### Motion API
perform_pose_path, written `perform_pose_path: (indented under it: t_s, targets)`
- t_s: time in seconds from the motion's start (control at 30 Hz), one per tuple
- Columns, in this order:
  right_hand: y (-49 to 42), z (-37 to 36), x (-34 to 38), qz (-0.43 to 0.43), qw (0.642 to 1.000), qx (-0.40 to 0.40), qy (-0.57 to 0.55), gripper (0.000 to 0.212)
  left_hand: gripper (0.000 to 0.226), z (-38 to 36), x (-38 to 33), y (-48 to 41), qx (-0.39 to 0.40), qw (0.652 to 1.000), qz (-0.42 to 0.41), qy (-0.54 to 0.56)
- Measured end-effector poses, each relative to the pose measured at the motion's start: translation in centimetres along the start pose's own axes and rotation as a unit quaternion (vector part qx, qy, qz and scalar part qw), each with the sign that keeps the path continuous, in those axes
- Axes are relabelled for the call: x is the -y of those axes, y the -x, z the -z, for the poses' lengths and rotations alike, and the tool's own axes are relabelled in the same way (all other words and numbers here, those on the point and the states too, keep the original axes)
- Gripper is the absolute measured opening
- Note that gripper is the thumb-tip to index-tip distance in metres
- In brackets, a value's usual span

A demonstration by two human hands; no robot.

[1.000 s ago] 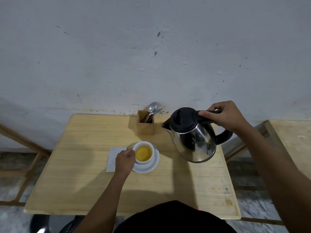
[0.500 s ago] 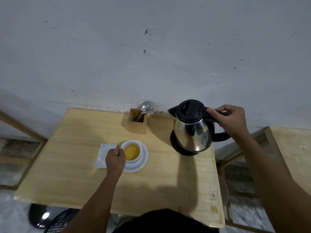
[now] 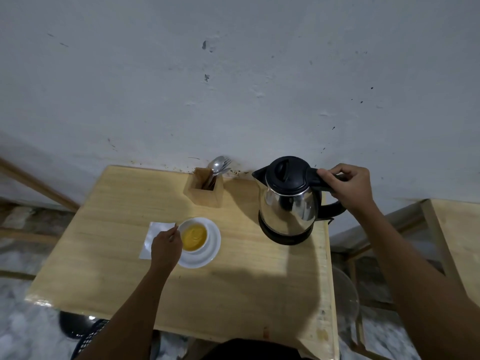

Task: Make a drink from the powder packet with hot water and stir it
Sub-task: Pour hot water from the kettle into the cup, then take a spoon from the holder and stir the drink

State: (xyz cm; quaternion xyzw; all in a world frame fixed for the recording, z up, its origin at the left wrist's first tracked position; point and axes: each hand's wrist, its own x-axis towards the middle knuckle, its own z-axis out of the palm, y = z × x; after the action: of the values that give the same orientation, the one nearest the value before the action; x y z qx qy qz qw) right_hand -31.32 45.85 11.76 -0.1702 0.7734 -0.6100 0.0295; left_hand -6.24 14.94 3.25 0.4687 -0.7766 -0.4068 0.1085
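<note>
The kettle (image 3: 288, 201), which a second ago hung tilted in the air over the table, now stands upright on its black base near the table's (image 3: 109, 276) far right corner. The right hand (image 3: 349, 187) is closed around the kettle's handle. The left hand (image 3: 166, 246) rests against the near left side of the cup (image 3: 193, 236), fingers curled at its rim or handle; whether they pinch something thin there is hard to tell.

The cup sits on a saucer (image 3: 207, 255) toward the middle of the table and holds yellow liquid, so the powder and hot water appear to be in already. Judging by that, pouring is done and stirring is what remains. No spoon is in the cup.

One kettle, one cup and one saucer are in view. One white packet or paper (image 3: 152, 236) lies flat just left of the saucer. One wooden holder (image 3: 205, 190) stands by the far edge with a few pieces of cutlery (image 3: 218, 165), at least one spoon and a fork.
</note>
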Motion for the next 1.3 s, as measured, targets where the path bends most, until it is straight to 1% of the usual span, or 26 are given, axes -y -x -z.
perform_pose_path:
  t_s: [0.2, 0.37, 0.43, 0.53, 0.6, 0.67, 0.77, 0.87, 1.0, 1.07, 1.17, 1.23, 1.3]
  targets:
    - [-0.5, 0.9, -1.1, -0.003, 0.999, 0.027, -0.042, 0.045, 0.029, -0.1, -0.1, 0.1, 0.009, 1.000, -0.003, -0.018]
    - [-0.6, 1.4, -1.4, -0.012, 0.999, 0.026, -0.043, 0.034, 0.029, -0.1, 0.0, 0.0, 0.017, 1.000, 0.005, -0.011]
    - [-0.5, 1.6, -1.7, -0.012, 0.999, 0.028, -0.041, 0.037, 0.029, 0.0, 0.0, -0.1, 0.016, 1.000, 0.001, -0.013]
    - [0.0, 2.0, -2.5, -0.013, 0.999, 0.031, -0.028, 0.051, 0.029, 0.0, 0.2, -0.2, 0.019, 1.000, -0.010, -0.022]
    - [0.3, 2.1, -2.7, -0.010, 0.999, 0.024, -0.029, 0.056, 0.030, 0.0, 0.5, -0.3, 0.023, 0.999, -0.014, -0.030]
    - [0.4, 2.1, -2.6, -0.008, 0.999, 0.024, -0.030, 0.058, 0.029, 0.0, 0.6, -0.4, 0.023, 0.999, -0.020, -0.035]
    - [0.5, 1.8, -2.4, -0.009, 1.000, 0.018, -0.023, 0.052, 0.027, 0.1, 0.7, -0.3, 0.023, 0.999, -0.023, -0.029]
    - [0.6, 1.4, -2.2, 0.002, 1.000, -0.007, -0.003, 0.049, 0.029, 0.1, 0.5, -0.2, 0.028, 0.998, -0.036, -0.035]
    - [1.4, 0.4, -2.3, 0.010, 0.995, -0.064, 0.075, 0.043, 0.029, 0.2, 0.4, -0.1, 0.029, 0.998, -0.039, -0.036]
    - [2.1, -0.3, -2.4, 0.007, 0.987, -0.110, 0.121, 0.039, 0.027, 0.2, 0.5, -0.1, 0.029, 0.998, -0.035, -0.031]
    - [3.2, -1.6, -1.7, -0.017, 0.973, -0.169, 0.155, 0.034, 0.028, 0.3, 0.6, -0.2, 0.036, 0.998, -0.042, -0.044]
    - [3.9, -2.6, -0.8, -0.029, 0.964, -0.193, 0.181, 0.031, 0.028, 0.5, 0.5, -0.3, 0.049, 0.997, -0.032, -0.047]
    - [4.8, -3.9, 0.5, -0.009, 0.952, -0.207, 0.227, 0.027, 0.027, 0.7, 0.4, -0.5, 0.068, 0.997, -0.007, -0.037]
